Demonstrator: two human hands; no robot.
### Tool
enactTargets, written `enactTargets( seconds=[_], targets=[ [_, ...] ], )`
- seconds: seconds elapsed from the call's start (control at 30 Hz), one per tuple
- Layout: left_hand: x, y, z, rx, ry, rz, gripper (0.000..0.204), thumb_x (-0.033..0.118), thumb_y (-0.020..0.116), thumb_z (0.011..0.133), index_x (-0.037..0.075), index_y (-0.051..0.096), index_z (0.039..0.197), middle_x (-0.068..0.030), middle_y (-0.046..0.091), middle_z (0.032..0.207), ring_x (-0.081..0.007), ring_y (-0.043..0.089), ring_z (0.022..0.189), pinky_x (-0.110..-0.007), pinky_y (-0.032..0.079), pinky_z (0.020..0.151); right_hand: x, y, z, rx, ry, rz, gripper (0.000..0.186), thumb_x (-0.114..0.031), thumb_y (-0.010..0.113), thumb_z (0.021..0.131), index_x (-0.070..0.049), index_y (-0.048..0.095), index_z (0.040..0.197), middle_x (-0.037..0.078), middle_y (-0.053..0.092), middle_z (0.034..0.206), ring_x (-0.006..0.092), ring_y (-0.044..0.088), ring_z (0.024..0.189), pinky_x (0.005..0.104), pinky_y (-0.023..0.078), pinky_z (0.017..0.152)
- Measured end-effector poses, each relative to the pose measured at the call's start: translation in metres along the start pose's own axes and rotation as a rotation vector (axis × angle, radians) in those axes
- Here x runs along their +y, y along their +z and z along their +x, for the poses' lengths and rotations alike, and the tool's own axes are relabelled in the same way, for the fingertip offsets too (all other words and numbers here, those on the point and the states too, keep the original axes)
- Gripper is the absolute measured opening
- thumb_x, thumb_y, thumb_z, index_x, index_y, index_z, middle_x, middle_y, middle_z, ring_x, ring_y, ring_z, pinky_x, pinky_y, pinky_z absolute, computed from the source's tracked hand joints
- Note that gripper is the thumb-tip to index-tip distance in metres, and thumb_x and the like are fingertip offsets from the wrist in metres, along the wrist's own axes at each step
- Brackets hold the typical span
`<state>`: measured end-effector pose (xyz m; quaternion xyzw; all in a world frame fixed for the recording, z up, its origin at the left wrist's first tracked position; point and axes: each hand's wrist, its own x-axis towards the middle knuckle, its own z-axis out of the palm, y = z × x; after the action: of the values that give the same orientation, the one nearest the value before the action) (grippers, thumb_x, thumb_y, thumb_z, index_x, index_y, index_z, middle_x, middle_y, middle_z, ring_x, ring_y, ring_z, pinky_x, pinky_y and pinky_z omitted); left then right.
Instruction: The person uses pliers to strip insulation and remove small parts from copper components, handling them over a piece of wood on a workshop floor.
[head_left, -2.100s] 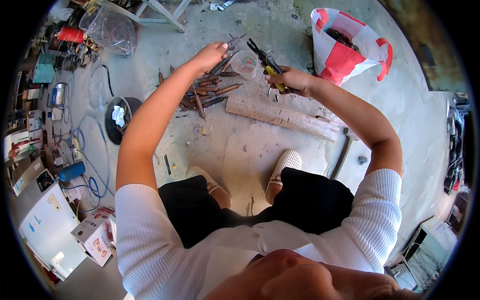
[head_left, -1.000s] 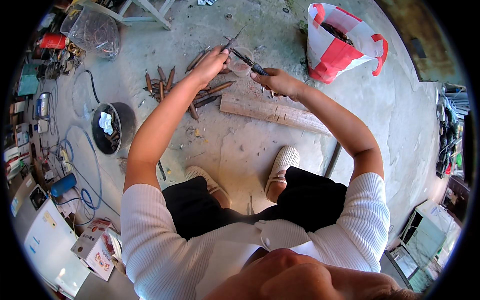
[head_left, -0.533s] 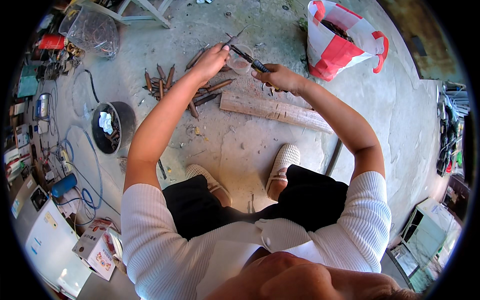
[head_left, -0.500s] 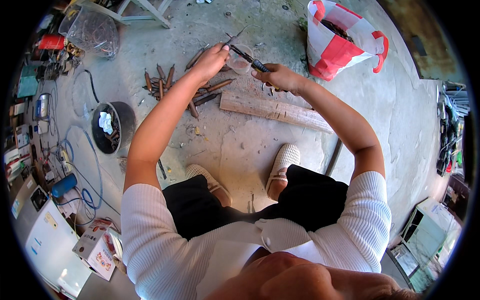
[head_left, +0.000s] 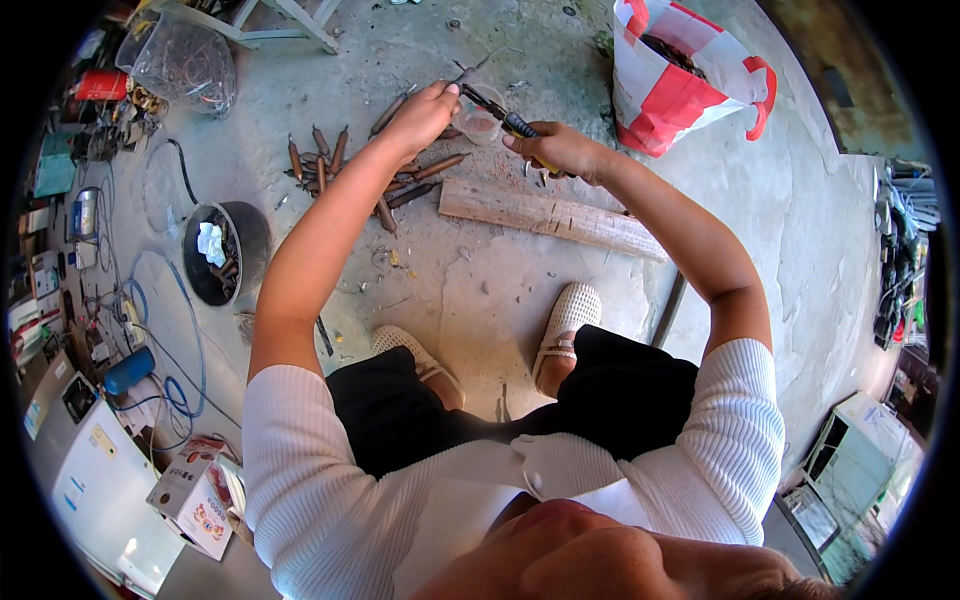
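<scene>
Both my arms reach forward over the concrete floor. My left hand (head_left: 423, 122) is closed around a dark, slim metal tube with a thin drawn-out tip (head_left: 468, 73); its near part is hidden in the fingers. My right hand (head_left: 562, 154) grips black-and-yellow-handled pliers (head_left: 512, 120), whose dark jaws point at the tube, beside my left fingertips. Whether the jaws bite on it is too small to tell. Below them stands a clear plastic cup (head_left: 482, 126) with reddish bits inside. Several similar brown, copper-coloured tubes (head_left: 438, 167) lie piled beneath and left of my left hand.
A wooden plank (head_left: 550, 217) lies on the floor before my feet. To the left stands a black bucket (head_left: 260, 252) with tubes and a white scrap inside. A red-and-white bag (head_left: 655, 115) is at the far right. Hoses and cables (head_left: 196, 350) sprawl along the left.
Both hands have stayed almost in place, with the tube and pliers shifting only slightly. The view has moved a little.
</scene>
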<state>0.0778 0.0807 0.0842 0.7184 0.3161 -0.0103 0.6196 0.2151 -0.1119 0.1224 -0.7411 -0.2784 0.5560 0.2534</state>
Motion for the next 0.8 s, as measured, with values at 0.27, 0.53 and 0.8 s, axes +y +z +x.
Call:
enactTargets(
  seconds=[0.27,0.53,0.8],
  targets=[
    [0.005,0.003,-0.003,0.02,-0.003,0.065,0.044,0.032,0.037,0.102,-0.002,0.048,0.127,-0.0159,0.06,0.117,-0.0248,0.057,0.107,-0.036,0.042,0.092,0.007,0.001,0.004,0.011,-0.009,-0.034,0.049,-0.052,0.065,0.082,-0.004,0.06,0.087,0.002,0.051,0.07,0.0136,0.047,0.061,0.0312,0.036,0.053],
    [0.0,0.008,-0.002,0.084,0.083,0.118,0.041,0.031,0.037,0.102,0.0,0.05,0.125,-0.013,0.061,0.104,-0.0243,0.058,0.093,-0.037,0.044,0.083,0.012,0.007,0.008,0.115,-0.087,-0.123,0.053,-0.047,0.063,0.083,0.002,0.063,0.106,0.014,0.065,0.09,0.0247,0.06,0.085,0.0367,0.046,0.076],
    [0.005,0.021,-0.006,0.208,0.186,0.109,0.037,0.029,0.039,0.101,0.002,0.053,0.121,-0.0082,0.059,0.086,-0.0209,0.055,0.076,-0.036,0.044,0.071,0.023,0.009,0.016,0.173,-0.103,-0.193,0.05,-0.048,0.06,0.085,-0.003,0.064,0.105,0.02,0.067,0.091,0.0327,0.064,0.09,0.0395,0.047,0.081]
  ],
)
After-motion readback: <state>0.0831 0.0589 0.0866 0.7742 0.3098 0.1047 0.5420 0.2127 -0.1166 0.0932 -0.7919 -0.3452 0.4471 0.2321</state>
